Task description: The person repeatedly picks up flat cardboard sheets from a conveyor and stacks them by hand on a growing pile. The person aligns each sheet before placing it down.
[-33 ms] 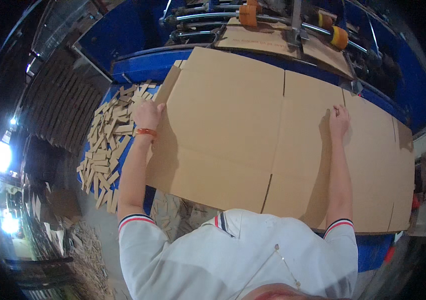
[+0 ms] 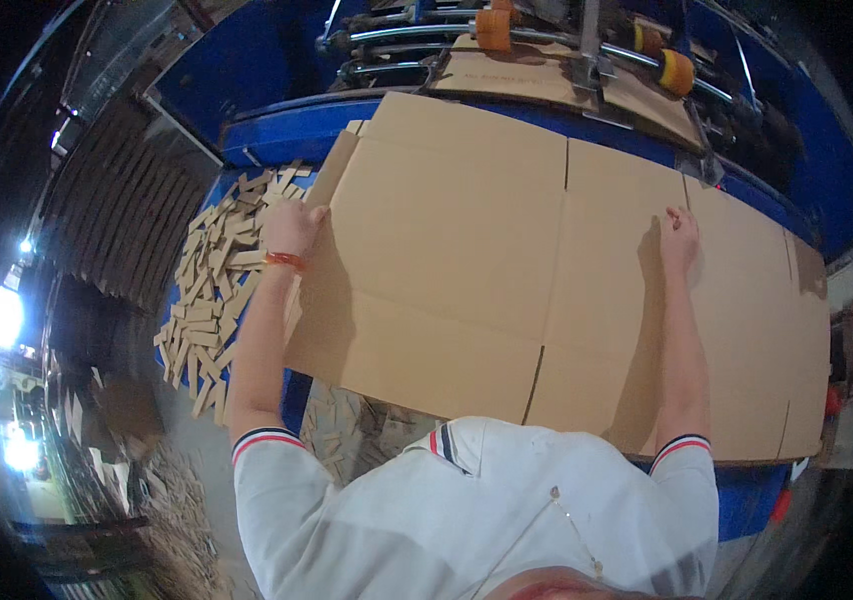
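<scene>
We have the sheet (image 2: 507, 270) flat on the table (image 2: 277, 130), scraps (image 2: 212, 290) heaped off its left edge, rollers (image 2: 507, 30) behind its far edge, our left hand (image 2: 292, 228) at the sheet's left edge, right hand (image 2: 679, 238) on it toward the right

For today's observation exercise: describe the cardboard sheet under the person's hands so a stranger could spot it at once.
Find the blue machine. Lying flat before it is the cardboard sheet, with the left hand at its edge and the right hand on top. Unlike the small scraps beside it, it is broad, creased and slotted.

Setting was a cardboard box factory floor: blue conveyor machine (image 2: 277, 60) with orange rollers (image 2: 494, 28) far, large flat box blank (image 2: 507, 250) on it, cardboard offcuts (image 2: 217, 290) heaped left.
</scene>
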Demonstrator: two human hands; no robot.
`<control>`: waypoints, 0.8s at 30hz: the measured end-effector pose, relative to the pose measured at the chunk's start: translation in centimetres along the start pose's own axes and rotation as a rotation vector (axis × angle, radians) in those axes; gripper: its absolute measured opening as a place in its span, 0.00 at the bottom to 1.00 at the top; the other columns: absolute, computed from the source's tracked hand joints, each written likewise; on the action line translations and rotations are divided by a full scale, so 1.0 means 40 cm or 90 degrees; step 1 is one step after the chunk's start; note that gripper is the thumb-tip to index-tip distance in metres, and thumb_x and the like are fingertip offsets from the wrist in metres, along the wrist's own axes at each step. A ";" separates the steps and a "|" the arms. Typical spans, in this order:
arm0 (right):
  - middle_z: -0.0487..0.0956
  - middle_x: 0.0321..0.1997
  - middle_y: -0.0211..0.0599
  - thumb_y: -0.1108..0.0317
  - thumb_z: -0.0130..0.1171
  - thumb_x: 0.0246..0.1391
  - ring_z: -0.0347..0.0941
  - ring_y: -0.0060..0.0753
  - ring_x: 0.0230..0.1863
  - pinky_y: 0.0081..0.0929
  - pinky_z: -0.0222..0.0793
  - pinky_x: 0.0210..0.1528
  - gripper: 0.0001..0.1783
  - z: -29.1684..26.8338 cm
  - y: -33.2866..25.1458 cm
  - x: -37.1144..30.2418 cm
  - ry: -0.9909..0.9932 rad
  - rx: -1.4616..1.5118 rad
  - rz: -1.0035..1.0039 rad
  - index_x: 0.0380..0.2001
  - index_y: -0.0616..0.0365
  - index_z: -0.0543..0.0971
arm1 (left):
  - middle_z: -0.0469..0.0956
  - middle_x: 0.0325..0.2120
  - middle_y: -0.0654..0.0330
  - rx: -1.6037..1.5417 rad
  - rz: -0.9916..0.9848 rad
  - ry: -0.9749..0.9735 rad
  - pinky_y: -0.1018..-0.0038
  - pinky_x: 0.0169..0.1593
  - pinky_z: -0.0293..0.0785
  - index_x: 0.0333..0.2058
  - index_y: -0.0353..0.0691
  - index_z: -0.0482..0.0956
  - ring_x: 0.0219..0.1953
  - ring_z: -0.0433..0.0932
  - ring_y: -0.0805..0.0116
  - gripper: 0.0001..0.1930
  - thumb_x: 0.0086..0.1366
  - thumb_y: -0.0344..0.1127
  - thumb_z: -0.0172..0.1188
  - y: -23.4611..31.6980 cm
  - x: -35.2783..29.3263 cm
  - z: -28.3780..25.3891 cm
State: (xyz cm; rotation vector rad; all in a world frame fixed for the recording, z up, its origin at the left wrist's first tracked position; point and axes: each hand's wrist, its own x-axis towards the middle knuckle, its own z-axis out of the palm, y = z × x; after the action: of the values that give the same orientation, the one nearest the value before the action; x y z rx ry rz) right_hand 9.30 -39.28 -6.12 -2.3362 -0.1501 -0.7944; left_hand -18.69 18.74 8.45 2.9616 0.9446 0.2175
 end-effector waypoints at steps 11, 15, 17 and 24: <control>0.76 0.54 0.38 0.65 0.55 0.59 0.70 0.31 0.57 0.27 0.61 0.60 0.19 -0.483 0.024 -0.343 -0.216 0.373 0.394 0.51 0.62 0.76 | 0.62 0.61 0.46 -1.316 0.190 -0.073 0.57 0.63 0.58 0.62 0.33 0.59 0.62 0.62 0.53 0.43 0.58 0.62 0.53 0.035 -0.479 -0.029; 0.74 0.57 0.43 0.62 0.56 0.59 0.68 0.35 0.58 0.30 0.62 0.60 0.22 -0.697 0.145 -0.573 0.149 -0.076 0.373 0.53 0.63 0.74 | 0.67 0.57 0.51 -0.537 0.154 -0.055 0.64 0.59 0.64 0.59 0.36 0.66 0.57 0.68 0.61 0.30 0.62 0.44 0.61 0.043 -0.631 0.238; 0.72 0.59 0.45 0.60 0.58 0.59 0.69 0.40 0.57 0.32 0.62 0.59 0.27 -0.786 0.304 -0.669 0.370 -0.118 0.412 0.57 0.64 0.70 | 0.71 0.54 0.54 -0.706 -0.015 -0.174 0.66 0.56 0.66 0.55 0.34 0.70 0.53 0.70 0.64 0.27 0.58 0.36 0.65 0.141 -0.615 0.044; 0.68 0.62 0.41 0.54 0.54 0.61 0.66 0.43 0.60 0.40 0.61 0.63 0.31 -0.965 0.430 -0.751 0.505 0.675 0.621 0.62 0.61 0.63 | 0.74 0.51 0.54 -0.858 -0.104 0.104 0.71 0.54 0.68 0.55 0.29 0.69 0.49 0.73 0.64 0.27 0.60 0.34 0.64 -0.047 -0.317 -0.190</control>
State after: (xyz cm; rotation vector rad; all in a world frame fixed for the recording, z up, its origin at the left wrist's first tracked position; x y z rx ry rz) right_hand -29.30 -73.72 -9.86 -0.7944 0.6905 -0.7555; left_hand -31.05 12.80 14.25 1.6357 0.6171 0.7323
